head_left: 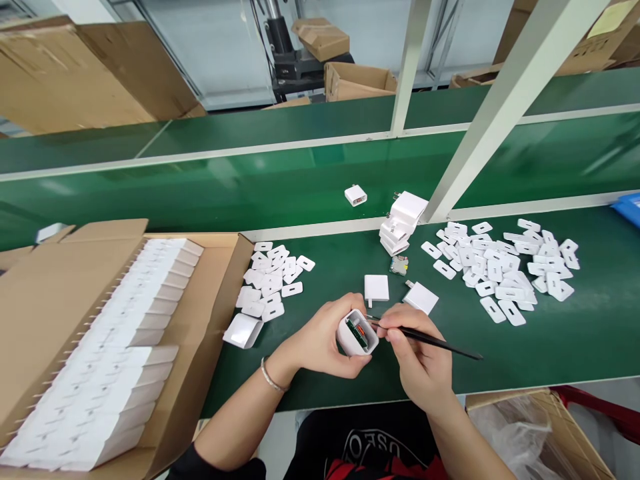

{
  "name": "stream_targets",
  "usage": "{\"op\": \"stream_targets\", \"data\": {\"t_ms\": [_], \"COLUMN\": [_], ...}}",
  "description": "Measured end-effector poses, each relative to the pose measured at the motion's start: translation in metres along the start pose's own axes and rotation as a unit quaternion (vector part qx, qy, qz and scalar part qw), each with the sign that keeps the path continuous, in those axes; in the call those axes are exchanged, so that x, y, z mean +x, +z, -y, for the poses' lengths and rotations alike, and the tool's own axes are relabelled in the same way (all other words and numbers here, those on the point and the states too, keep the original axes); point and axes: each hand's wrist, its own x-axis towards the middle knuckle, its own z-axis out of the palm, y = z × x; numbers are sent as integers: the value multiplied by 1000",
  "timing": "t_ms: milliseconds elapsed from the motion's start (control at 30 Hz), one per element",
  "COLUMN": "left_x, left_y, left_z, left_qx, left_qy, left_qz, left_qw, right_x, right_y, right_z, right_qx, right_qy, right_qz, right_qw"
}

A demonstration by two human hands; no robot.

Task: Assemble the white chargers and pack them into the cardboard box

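Note:
My left hand (336,337) is wrapped round a white charger housing (370,343), its open end facing up toward me. Inside the housing a green circuit board (356,332) shows, with an orange-red part on it. Black tweezers (440,342) are pinched in my right hand (417,350), their tip at the housing's rim. Just beyond my hands lie two white chargers, one square-on (377,287) and one tilted (421,297). A small bare circuit module (399,265) sits behind them, beside a heap of white chargers (403,220).
On the left, a cardboard box (235,257) holds rows of white chargers (145,300). Loose white end plates lie in a left pile (270,280) and a right pile (500,263). One charger (355,195) rests against the green panel. A slanted white post (510,107) stands at the right.

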Motion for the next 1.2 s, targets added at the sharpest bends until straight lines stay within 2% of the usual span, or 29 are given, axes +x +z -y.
{"op": "stream_targets", "data": {"t_ms": [367,800,1200], "left_x": [-2,0,0], "left_y": [-2,0,-1], "left_z": [4,3,2], "left_qx": [0,-25,-17], "left_qy": [8,37,31], "left_qz": [-3,-7,-10], "left_qw": [1000,999,999], "right_x": [-4,-1,-1], "right_y": [-2,4,4], "right_z": [-3,-7,-10], "right_qx": [3,49,49], "right_qy": [13,-9,-8], "right_qz": [38,5,13], "right_qw": [999,999,999]}}
